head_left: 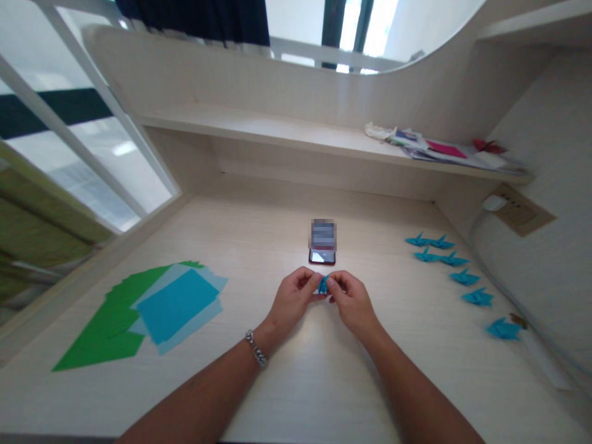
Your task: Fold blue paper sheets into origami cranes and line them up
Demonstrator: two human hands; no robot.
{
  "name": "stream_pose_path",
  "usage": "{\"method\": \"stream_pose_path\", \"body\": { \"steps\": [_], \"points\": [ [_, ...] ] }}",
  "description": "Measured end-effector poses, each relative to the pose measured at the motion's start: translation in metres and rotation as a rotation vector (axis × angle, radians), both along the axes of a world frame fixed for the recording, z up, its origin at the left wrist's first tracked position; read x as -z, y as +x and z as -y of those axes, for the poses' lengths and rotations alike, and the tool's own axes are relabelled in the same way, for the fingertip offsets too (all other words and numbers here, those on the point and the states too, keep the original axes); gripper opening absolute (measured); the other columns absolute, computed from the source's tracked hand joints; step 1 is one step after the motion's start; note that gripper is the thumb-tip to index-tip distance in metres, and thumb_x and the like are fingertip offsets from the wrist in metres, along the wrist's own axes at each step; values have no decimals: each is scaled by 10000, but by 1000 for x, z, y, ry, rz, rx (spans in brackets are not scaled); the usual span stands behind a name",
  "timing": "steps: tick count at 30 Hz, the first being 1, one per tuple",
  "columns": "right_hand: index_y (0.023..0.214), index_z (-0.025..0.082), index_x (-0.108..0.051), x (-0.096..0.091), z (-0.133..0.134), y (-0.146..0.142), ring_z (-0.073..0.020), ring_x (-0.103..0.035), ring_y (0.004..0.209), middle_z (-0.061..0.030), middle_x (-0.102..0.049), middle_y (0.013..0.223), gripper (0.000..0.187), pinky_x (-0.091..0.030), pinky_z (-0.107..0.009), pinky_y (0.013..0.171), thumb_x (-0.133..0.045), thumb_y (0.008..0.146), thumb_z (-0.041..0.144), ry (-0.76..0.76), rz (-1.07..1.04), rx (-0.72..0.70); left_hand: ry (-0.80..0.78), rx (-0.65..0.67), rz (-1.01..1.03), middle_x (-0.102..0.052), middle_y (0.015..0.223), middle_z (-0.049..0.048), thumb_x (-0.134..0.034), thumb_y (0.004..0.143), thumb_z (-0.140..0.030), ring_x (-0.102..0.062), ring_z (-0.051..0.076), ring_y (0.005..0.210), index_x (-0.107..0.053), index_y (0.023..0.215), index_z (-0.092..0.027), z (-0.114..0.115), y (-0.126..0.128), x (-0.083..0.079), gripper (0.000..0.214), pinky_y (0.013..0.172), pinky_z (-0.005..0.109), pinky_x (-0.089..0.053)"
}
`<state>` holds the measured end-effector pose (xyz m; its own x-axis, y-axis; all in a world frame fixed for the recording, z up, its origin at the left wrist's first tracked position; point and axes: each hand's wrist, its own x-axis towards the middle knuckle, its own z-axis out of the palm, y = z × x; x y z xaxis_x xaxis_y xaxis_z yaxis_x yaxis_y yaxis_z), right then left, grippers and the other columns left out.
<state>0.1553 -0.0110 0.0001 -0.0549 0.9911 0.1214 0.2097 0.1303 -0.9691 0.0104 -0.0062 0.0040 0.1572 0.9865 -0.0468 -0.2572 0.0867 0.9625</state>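
Note:
Between my two hands, over the middle of the desk, is a small piece of folded blue paper (322, 285). My left hand (296, 293) pinches its left side between thumb and fingers. On the other side, my right hand (349, 299) grips it the same way. The fingers cover much of the paper, so its exact folded shape is hard to make out. A phone (322, 256) lies just beyond the hands, its screen partly blurred out.
At left, blue paper sheets (180, 305) overlap fanned green sheets (99, 336). Several folded blue paper cranes (478, 297) line the right side, near a cable (490, 262) and a wall socket (520, 209). Papers (444, 149) lie on the shelf (277, 132) above the desk (259, 228).

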Motion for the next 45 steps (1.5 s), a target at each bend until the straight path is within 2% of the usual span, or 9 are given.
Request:
{"method": "stream_pose_path", "body": {
  "steps": [6,16,21,27,32,36,38,42,45],
  "points": [
    [850,179,-576,4,-1,-3,-147,-556,610,-15,-601,707,241,-467,-261,558,-509,854,410,-8,-23,95,25,-169,-115,-636,665,10,-693,739,-355,-631,141,628,-580,734,-138,-5,-4,1,244,635,289,-561],
    [895,182,-588,-6,8,-5,-166,-604,681,-43,-651,773,154,-469,-277,630,-490,869,298,156,244,164,31,-44,-104,-659,705,15,-704,724,-264,-659,157,602,-557,885,-157,0,-4,1,243,609,302,-557],
    [1062,191,-562,-10,7,-3,-158,-626,688,-43,-666,837,239,-487,-261,614,-510,835,243,178,251,141,105,-53,-190,-677,769,37,-689,726,-242,-657,167,666,-614,900,-159,1,-4,1,207,635,298,-541],
    [857,196,-611,-14,7,1,-160,-604,680,-38,-650,811,108,-484,-271,630,-513,811,197,242,363,79,233,-82,-345,-702,858,50,-652,764,-238,-647,185,758,-685,896,-191,4,-6,-1,144,708,301,-519],
    [776,186,-618,-12,6,1,-167,-605,684,-34,-646,752,105,-483,-281,632,-537,817,239,156,306,51,300,-112,-443,-705,879,42,-633,784,-221,-644,192,812,-696,895,-211,5,-7,-4,128,756,304,-502],
    [730,171,-579,-3,-1,1,-175,-627,622,-32,-639,662,163,-507,-285,567,-556,809,311,-95,11,49,291,-126,-399,-699,850,37,-628,788,-219,-644,186,769,-683,896,-204,5,-6,-5,122,732,302,-507],
    [758,167,-574,0,-3,1,-181,-640,622,-34,-642,664,154,-519,-288,555,-575,795,318,-138,-69,60,286,-120,-379,-695,852,37,-621,795,-219,-646,186,768,-675,903,-202,5,-6,-5,123,729,301,-509],
    [992,183,-603,-5,0,2,-175,-646,738,-65,-675,892,204,-527,-287,631,-565,798,233,116,127,101,303,-103,-421,-690,863,38,-610,805,-222,-643,185,765,-682,909,-207,5,-7,-5,127,737,299,-507],
    [967,192,-633,-11,3,2,-170,-622,764,-68,-664,924,194,-511,-287,676,-508,819,173,286,329,71,335,-99,-463,-688,869,37,-597,816,-219,-637,182,775,-682,914,-208,5,-7,-6,131,742,293,-503]
  ]
}}
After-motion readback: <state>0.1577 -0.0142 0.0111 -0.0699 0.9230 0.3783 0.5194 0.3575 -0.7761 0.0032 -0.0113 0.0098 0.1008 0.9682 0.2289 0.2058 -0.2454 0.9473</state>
